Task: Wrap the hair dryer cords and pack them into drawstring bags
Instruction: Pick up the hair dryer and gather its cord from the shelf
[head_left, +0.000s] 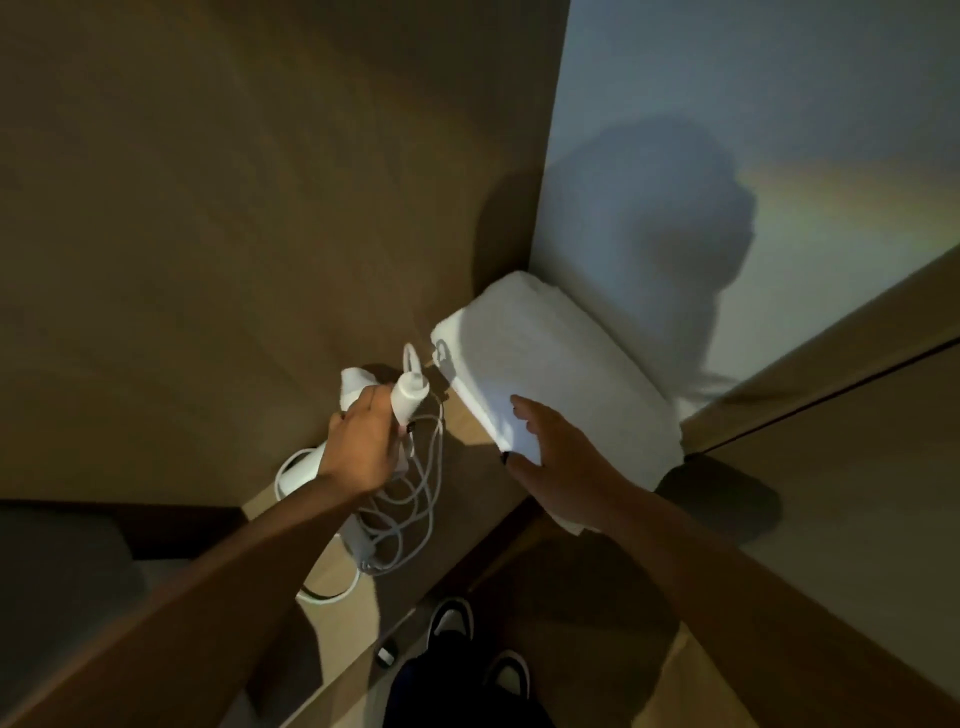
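- My right hand (550, 457) is lying flat against the folded white towel stack (561, 374), which is filling the corner against the walls.
- The loose cord (415, 499) is sprawling over the wooden shelf (467, 431) under my left hand (361, 441).
- A bare strip of shelf is showing between cord and towels.

Corner shelf (470, 431) between two walls. Folded towel stack (561, 374) on the shelf, pushed into the corner at right. Hair dryer (408, 397) just left of the stack, in the left hand (361, 447). Cord (410, 499) lies looped below the dryer, nearer the shelf's front edge. Right hand (556, 457) rests on the stack's near end. Shoes (452, 621) on the floor below.
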